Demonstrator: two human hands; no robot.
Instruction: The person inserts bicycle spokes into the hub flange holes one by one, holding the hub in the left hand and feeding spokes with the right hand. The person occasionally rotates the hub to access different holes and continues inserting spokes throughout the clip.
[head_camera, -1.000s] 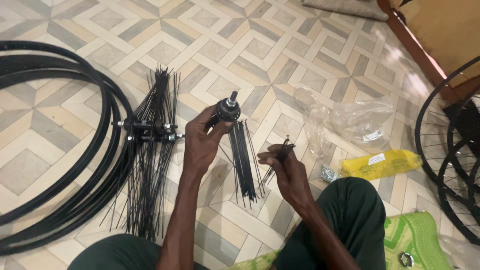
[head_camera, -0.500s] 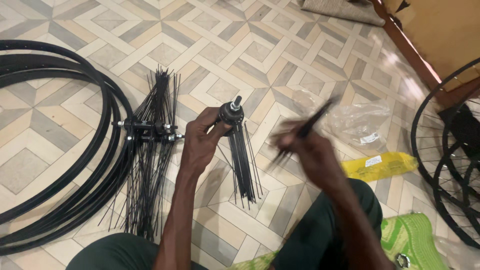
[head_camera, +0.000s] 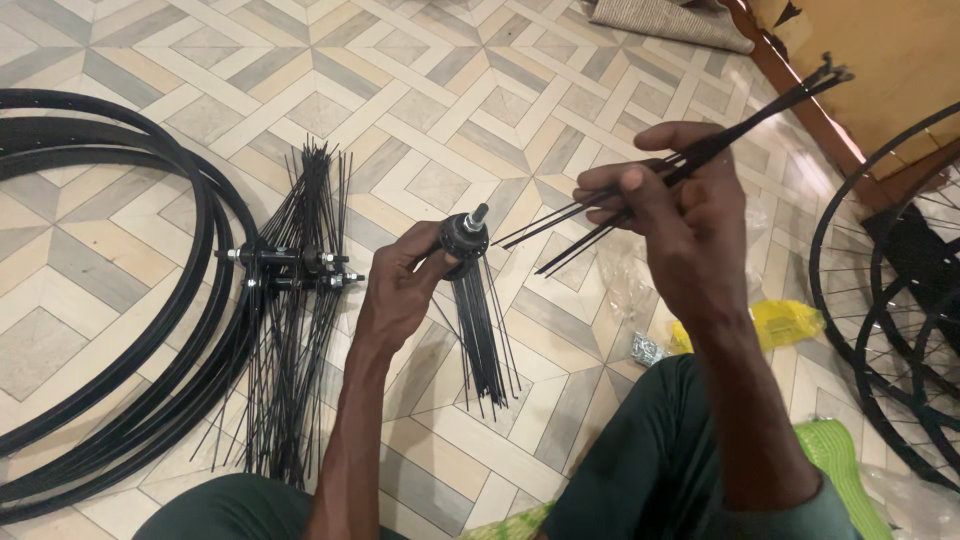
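My left hand grips a black wheel hub held upright, with a fan of black spokes hanging down from it toward the floor. My right hand is raised to the right of the hub and pinches a small bundle of loose black spokes. Their bent heads point up and to the right, and their lower ends reach toward the hub without touching it.
Black rims lie stacked at the left. Beside them are more hubs with spokes on the patterned tile floor. Built wheels lean at the right. A yellow packet, a clear plastic bag and small metal nipples lie by my knee.
My right hand has risen from near my knee to hub height, bringing up the bundle of loose spokes. My left hand has stayed put with the hub.
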